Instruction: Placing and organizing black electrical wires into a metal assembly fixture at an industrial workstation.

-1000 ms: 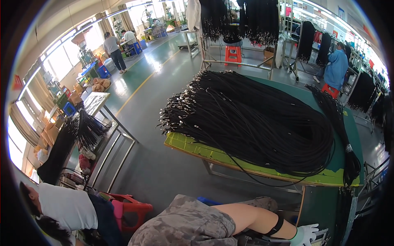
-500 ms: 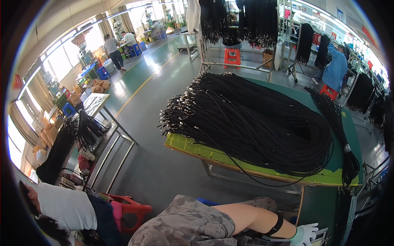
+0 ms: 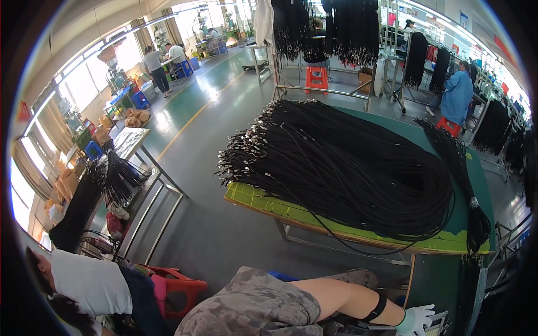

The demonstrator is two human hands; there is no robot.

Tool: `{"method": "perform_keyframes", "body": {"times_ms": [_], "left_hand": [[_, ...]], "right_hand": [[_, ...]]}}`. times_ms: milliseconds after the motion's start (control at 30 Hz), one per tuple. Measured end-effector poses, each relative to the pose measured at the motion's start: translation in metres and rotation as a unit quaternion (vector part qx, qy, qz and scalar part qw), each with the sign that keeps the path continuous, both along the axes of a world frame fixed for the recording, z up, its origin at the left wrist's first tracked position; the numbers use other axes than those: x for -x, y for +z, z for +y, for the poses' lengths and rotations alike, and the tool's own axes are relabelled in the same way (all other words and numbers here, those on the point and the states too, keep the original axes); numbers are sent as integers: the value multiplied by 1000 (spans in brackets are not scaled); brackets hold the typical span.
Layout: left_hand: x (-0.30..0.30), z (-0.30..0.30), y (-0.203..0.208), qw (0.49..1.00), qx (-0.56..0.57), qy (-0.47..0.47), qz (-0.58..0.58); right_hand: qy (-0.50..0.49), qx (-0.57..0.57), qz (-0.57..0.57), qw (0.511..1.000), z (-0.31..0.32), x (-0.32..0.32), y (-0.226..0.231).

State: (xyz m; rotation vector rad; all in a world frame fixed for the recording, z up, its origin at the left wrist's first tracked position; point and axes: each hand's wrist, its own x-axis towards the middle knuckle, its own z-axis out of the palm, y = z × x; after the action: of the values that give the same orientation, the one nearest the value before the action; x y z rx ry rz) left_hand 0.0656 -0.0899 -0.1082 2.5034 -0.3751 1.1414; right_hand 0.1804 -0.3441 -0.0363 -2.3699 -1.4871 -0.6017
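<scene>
My left hand (image 3: 416, 321) is at the lower right edge, in a white glove with a green cuff. Its fingers stretch out to the right, somewhat apart, by a metal-framed part (image 3: 443, 321) that the picture's edge cuts off. Whether they touch it is hard to see. A black strap (image 3: 378, 308) circles my forearm below a camouflage sleeve (image 3: 263, 302). Beyond the hand, a large looped bundle of black cables (image 3: 358, 162) with metal ends lies on a green-topped table (image 3: 269, 201). A smaller tied cable bundle (image 3: 475, 215) hangs over its right edge. My right hand is out of view.
At left, a person in a white top (image 3: 92, 283) sits by a red stool (image 3: 185, 288). Near them, a metal-legged bench (image 3: 131, 140) carries more black cables (image 3: 84, 201). Racks of hanging cables (image 3: 356, 31) stand behind the table. A person in blue (image 3: 457, 95) is at the far right.
The far-right person in blue has lowered their raised arms and straightened. Another person's head has appeared behind the racks at the back right. My left hand stays in place.
</scene>
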Motion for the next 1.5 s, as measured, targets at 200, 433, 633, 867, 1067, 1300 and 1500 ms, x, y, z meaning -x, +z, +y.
{"method": "perform_keyframes", "body": {"times_ms": [200,433,633,867,1067,1300,1500], "left_hand": [[-4,-6,3,1000,2,-17,-16],[2,-2,-1,999,-16,24,-27],[-3,-5,0,1000,15,4,-15],[10,1,11,998,-18,25,48],[-3,-3,-4,1000,-11,20,-8],[12,1,9,998,9,0,64],[-23,-20,-4,980,120,-111,113]], "right_hand": [[460,-388,-45,797,25,-61,-44],[-7,0,-29,1000,0,2,-1],[467,-394,-54,790,33,-43,-30],[1,-6,-1,1000,4,3,0],[324,-282,-22,903,19,-30,-23],[-10,10,17,1000,5,7,6],[-15,-4,35,999,-4,10,18]]}}
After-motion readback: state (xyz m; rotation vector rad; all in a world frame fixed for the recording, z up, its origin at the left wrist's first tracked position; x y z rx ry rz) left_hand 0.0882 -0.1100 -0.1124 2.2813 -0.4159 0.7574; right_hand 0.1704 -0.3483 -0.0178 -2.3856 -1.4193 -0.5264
